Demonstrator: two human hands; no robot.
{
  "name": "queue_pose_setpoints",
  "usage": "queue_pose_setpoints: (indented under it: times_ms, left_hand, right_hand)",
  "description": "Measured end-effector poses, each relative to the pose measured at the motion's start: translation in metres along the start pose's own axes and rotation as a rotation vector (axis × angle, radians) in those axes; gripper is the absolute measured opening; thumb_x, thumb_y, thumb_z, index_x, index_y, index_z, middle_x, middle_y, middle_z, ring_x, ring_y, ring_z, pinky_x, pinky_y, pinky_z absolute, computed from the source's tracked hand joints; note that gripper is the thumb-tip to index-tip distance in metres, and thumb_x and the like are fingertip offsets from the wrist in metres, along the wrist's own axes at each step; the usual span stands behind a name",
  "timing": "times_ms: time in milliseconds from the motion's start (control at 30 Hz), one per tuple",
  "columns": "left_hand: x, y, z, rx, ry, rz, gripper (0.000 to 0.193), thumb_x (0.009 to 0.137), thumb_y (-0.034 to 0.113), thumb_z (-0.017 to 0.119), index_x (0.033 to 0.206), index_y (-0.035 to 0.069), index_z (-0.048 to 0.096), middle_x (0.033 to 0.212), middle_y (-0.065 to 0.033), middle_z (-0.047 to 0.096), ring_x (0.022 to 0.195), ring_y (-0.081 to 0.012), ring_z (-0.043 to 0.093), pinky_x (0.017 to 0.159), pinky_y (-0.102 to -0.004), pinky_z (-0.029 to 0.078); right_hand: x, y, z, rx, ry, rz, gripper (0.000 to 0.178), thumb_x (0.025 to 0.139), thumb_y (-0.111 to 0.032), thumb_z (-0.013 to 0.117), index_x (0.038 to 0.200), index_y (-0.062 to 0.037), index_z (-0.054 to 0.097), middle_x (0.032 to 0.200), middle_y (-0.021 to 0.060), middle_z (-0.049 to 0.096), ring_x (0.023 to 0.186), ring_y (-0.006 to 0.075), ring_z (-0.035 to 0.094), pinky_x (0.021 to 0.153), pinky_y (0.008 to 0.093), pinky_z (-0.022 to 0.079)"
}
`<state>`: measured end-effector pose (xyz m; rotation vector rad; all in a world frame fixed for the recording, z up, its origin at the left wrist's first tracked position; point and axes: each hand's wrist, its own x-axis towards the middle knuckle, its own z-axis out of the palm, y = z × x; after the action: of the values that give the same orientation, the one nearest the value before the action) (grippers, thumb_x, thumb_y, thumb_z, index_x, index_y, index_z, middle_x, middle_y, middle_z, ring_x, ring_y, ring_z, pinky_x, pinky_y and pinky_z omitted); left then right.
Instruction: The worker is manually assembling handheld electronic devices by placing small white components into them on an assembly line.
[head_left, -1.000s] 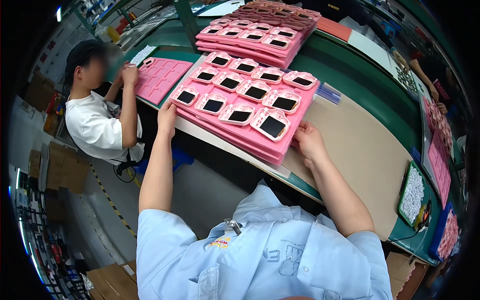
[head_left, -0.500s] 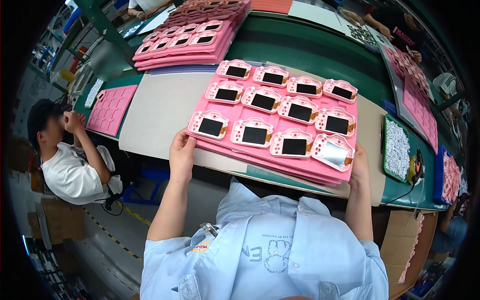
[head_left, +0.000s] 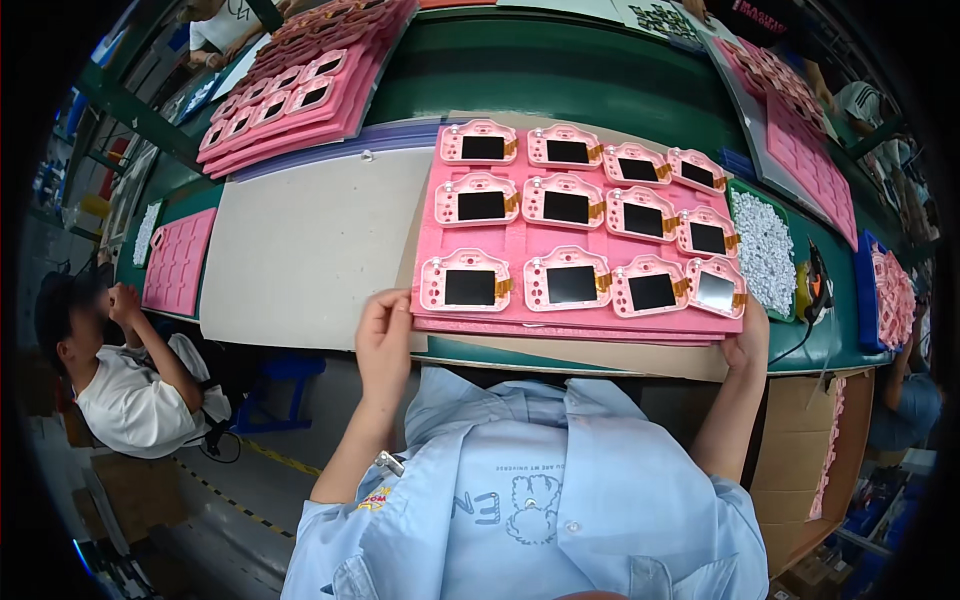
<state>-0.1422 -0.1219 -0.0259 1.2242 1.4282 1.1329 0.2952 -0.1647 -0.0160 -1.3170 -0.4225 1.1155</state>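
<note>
— Pink stack of trays (head_left: pixel 575 325), where?
— At the bench's (head_left: pixel 560 75) near edge, partly over a grey mat (head_left: pixel 300 250); twelve camera shells (head_left: pixel 570 205) on top (screens dark).
— Left hand (head_left: pixel 383 345)?
— Clamped on the stack's near left corner.
— Right hand (head_left: pixel 748 338)?
— Gripping the near right corner, beside a green tray of white bits (head_left: pixel 765 250).

Matt pink foam tray (head_left: pixel 560 318) — glossy plastic camera shells (head_left: pixel 571 280), shiny dark screens.
</note>
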Motion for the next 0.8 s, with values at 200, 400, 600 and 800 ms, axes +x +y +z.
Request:
queue_pose_setpoints:
  times_ms: [200, 400, 600, 800]
  left_hand:
    - [0.052, 0.022, 0.017, -0.28, -0.008, 0.065, 0.044, 0.1, 0.024, 0.036, 0.136, -0.001, 0.04, 0.138, -0.0162, 0.043, 0.126, -0.0214, 0.042, 0.104, -0.032, 0.035]
    - [0.065, 0.017, 0.035, -0.501, -0.281, -0.037, 0.048, 0.101, 0.022, 0.033, 0.142, -0.002, 0.029, 0.148, -0.0168, 0.03, 0.132, -0.0221, 0.037, 0.107, -0.0323, 0.031]
    - [0.071, 0.018, 0.043, -0.569, -0.332, -0.063, 0.047, 0.101, 0.022, 0.034, 0.142, -0.002, 0.03, 0.147, -0.0167, 0.032, 0.13, -0.0214, 0.039, 0.106, -0.0312, 0.033]
    - [0.071, 0.018, 0.052, -0.618, -0.259, -0.038, 0.046, 0.101, 0.022, 0.034, 0.14, -0.002, 0.034, 0.143, -0.0161, 0.038, 0.127, -0.0214, 0.042, 0.104, -0.0313, 0.036]
  right_hand:
    - [-0.011, -0.007, 0.02, 0.221, -0.193, -0.083, 0.051, 0.102, -0.034, 0.03, 0.138, 0.0026, 0.035, 0.134, 0.0191, 0.047, 0.113, 0.0216, 0.055, 0.092, 0.0295, 0.046]
    - [-0.016, 0.01, 0.03, 0.034, -0.205, -0.283, 0.055, 0.103, -0.034, 0.027, 0.145, 0.0007, 0.023, 0.144, 0.0184, 0.036, 0.127, 0.0238, 0.044, 0.103, 0.0314, 0.038]
    - [-0.012, 0.0, 0.024, -0.173, -0.102, -0.331, 0.052, 0.103, -0.033, 0.026, 0.142, 0.001, 0.031, 0.139, 0.0176, 0.043, 0.122, 0.0232, 0.048, 0.1, 0.0314, 0.039]
    - [0.012, -0.037, -0.001, -0.454, 0.173, -0.514, 0.044, 0.098, -0.032, 0.044, 0.121, 0.0034, 0.055, 0.124, 0.0142, 0.057, 0.108, 0.0225, 0.056, 0.093, 0.0317, 0.043]
